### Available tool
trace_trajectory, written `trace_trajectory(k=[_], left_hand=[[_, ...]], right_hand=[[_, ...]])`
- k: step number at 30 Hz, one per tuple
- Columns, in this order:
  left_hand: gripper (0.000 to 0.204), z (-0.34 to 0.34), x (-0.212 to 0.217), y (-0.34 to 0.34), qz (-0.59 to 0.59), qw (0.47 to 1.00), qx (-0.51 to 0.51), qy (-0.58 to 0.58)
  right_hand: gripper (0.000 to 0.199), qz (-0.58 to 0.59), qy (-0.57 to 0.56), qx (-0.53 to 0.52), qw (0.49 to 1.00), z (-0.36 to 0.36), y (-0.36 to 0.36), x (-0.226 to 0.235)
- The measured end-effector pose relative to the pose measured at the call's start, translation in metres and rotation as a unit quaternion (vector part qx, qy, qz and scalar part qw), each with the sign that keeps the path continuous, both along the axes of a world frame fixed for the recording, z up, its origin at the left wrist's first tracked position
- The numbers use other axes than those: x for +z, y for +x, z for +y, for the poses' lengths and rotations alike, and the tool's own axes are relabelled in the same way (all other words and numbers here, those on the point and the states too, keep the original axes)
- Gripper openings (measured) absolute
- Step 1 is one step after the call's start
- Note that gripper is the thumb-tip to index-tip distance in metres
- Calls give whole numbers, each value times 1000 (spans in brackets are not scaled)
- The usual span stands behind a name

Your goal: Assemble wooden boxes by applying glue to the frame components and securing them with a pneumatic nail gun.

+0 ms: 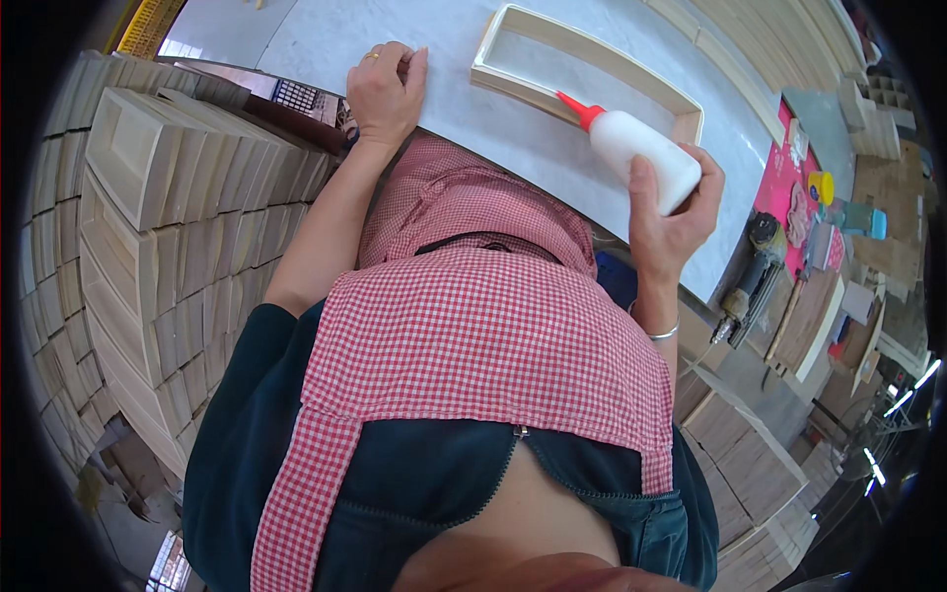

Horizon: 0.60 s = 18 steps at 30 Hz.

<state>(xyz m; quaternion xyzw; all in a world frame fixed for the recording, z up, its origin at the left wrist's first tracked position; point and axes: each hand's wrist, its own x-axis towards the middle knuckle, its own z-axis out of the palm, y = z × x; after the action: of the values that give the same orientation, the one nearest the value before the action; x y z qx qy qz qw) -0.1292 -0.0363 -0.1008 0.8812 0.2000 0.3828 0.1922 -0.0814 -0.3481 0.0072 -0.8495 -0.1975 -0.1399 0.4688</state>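
Observation:
A white glue bottle (646,158) with a red pointed nozzle is gripped in my right hand (676,217), thumb on one side and fingers round the other. It is tilted, its tip just over the near long side of a pale wooden frame (490,74). This long, narrow rectangular frame lies on the light grey marbled tabletop (454,104), which shows through it. Left of the frame and apart from it, my left hand (385,94) rests on the table near its front edge. Its fingers are curled in, with nothing visible in them.
Tall stacks of wooden boxes (123,158) rise at my left, beside a calculator (296,96). Long wooden strips (779,39) lie at the far right. A nail gun (750,286), a yellow-lidded jar (820,185) and a pink sheet (779,178) are to my right.

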Motion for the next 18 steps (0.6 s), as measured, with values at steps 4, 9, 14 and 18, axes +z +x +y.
trace_trajectory(k=[4,9,14,18], left_hand=[[19,0,-1,1,-2,1000,-10,-8],[19,-1,0,2,-1,1000,-17,-12],[20,-2,0,2,-1,1000,-10,-8],[20,-1,0,1,3,1000,-8,-9]], right_hand=[[48,-1,-4,-42,999,-26,-4,4],[44,5,-15,-91,996,-59,-11,10],[46,-10,-16,-145,989,-87,-13,9],[47,-15,-23,-180,983,-104,-14,12]])
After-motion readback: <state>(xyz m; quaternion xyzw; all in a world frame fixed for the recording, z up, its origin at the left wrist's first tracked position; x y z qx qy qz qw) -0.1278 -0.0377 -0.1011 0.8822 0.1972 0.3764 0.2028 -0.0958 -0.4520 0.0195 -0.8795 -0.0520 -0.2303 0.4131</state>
